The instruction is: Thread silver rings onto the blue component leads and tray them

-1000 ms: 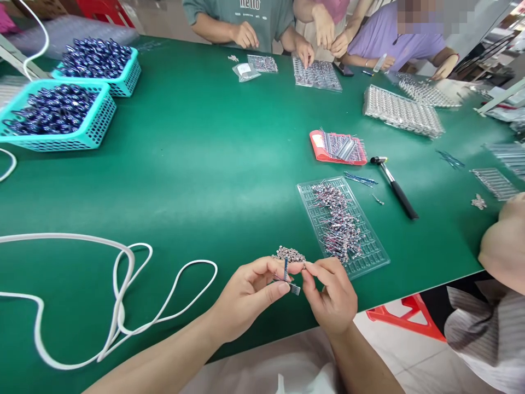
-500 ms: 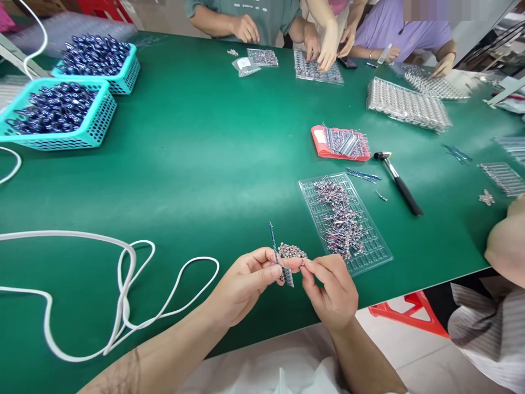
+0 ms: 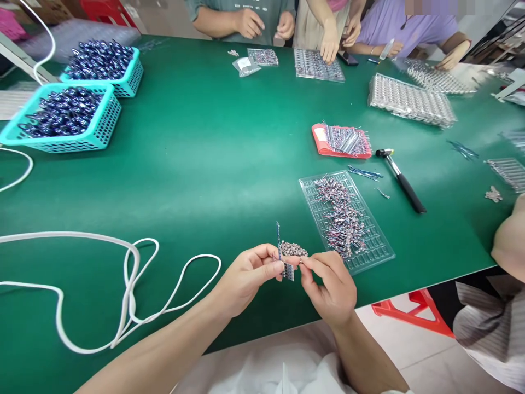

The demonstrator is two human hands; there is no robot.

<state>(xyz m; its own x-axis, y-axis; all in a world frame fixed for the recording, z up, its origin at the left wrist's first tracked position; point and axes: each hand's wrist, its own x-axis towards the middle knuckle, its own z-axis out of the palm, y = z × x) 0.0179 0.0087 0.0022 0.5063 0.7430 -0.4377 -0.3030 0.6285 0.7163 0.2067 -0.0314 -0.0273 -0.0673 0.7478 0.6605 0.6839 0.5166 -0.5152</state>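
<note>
My left hand (image 3: 250,276) pinches a dark blue strip (image 3: 278,235) that stands upright and a small grey strip of parts (image 3: 289,271) below it. Its index finger reaches toward my right hand (image 3: 331,284), whose thumb and fingers are pressed together on something tiny at that fingertip, too small to name. Just behind my fingers lies a pile of small round metal pieces (image 3: 293,249). To the right, a clear plastic tray (image 3: 375,246) bears a heap of small components with thin wire leads (image 3: 344,227).
White cables (image 3: 131,295) loop at left; turquoise baskets (image 3: 107,123) of dark blue parts stand beyond. A red packet (image 3: 322,143), hammer (image 3: 404,183) and silver tray stack (image 3: 410,101) lie at right. Other people's hands (image 3: 329,44) work across the green table (image 3: 197,142); another person sits at right.
The blue strip in my left hand has turned more upright. Across the table, one person's hand has drawn back from the tray of parts. The view has shifted slightly.
</note>
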